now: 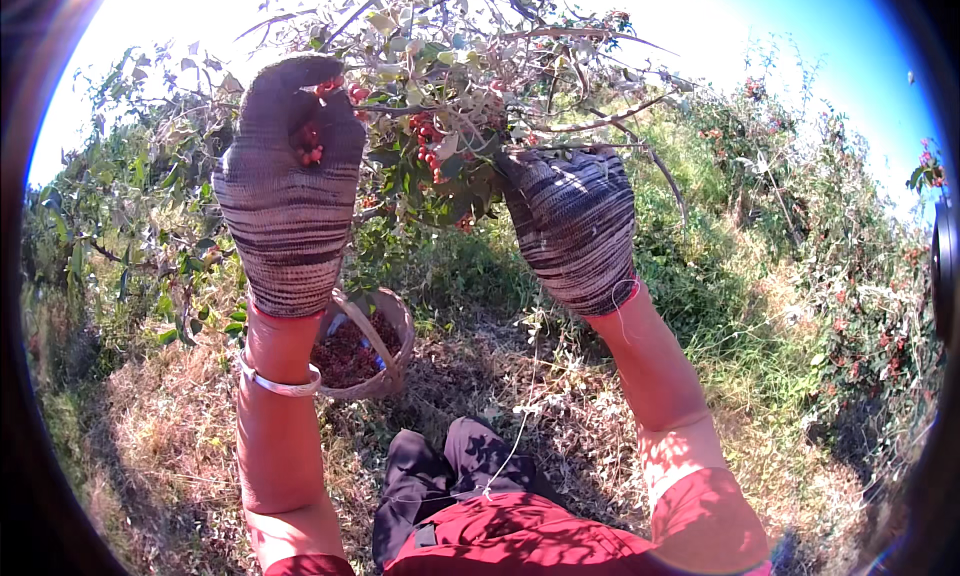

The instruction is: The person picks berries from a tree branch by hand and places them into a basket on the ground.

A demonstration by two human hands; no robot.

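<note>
Both hands wear striped knit work gloves. My left hand (289, 193) is raised at the left of the bush, its fingers curled around small red berries (309, 142). On the right, my right hand (574, 216) has its fingers bent against a leafy branch; its fingertips are partly hidden in foliage, so its hold is unclear. Between the hands hang clusters of red berries (426, 145) among green and pale leaves. Below my left hand, a woven basket (406, 336) with a handle stands on the ground, holding many red berries.
Bare, thorny-looking branches (615, 117) reach above and beyond my right hand. More berry bushes (885, 343) stand on the right. Dry grass and leaf litter (180, 418) cover the ground about my legs. A pale thread hangs in front of my body.
</note>
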